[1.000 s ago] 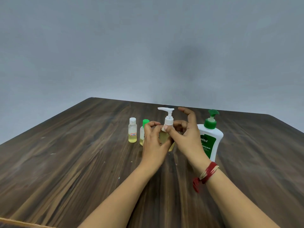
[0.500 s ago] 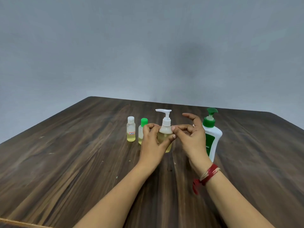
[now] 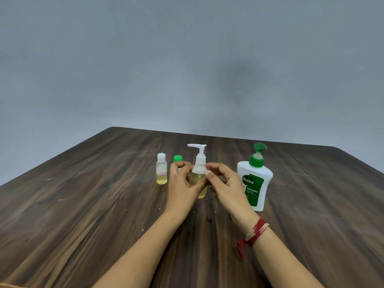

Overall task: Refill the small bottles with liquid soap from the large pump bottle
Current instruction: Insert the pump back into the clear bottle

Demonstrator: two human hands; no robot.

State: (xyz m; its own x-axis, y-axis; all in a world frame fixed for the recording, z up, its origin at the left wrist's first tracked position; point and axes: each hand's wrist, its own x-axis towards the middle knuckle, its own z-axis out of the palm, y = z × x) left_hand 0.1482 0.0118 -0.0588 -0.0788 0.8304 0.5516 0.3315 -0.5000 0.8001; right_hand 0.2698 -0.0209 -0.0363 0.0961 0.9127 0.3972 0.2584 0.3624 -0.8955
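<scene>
Dark wood-grain table against a plain grey wall

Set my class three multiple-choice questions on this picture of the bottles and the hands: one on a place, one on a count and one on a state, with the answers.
1. Where does the Dettol bottle stand?
A. At the far left of the row.
B. Behind the small bottles.
C. To the right of the right hand.

2. How many bottles carry a green top?
A. One.
B. Two.
C. Three.

3. What is the left hand doing?
A. Gripping the clear pump bottle.
B. Hanging free, holding nothing.
C. Lying flat, palm up.

Answers:
1 C: it stands just beyond the right hand, at the right end of the row.
2 B: the Dettol pump is green, and so is the top of the green-capped small bottle; the other two tops are white.
3 A: its fingers curl round the body of that bottle.
</scene>
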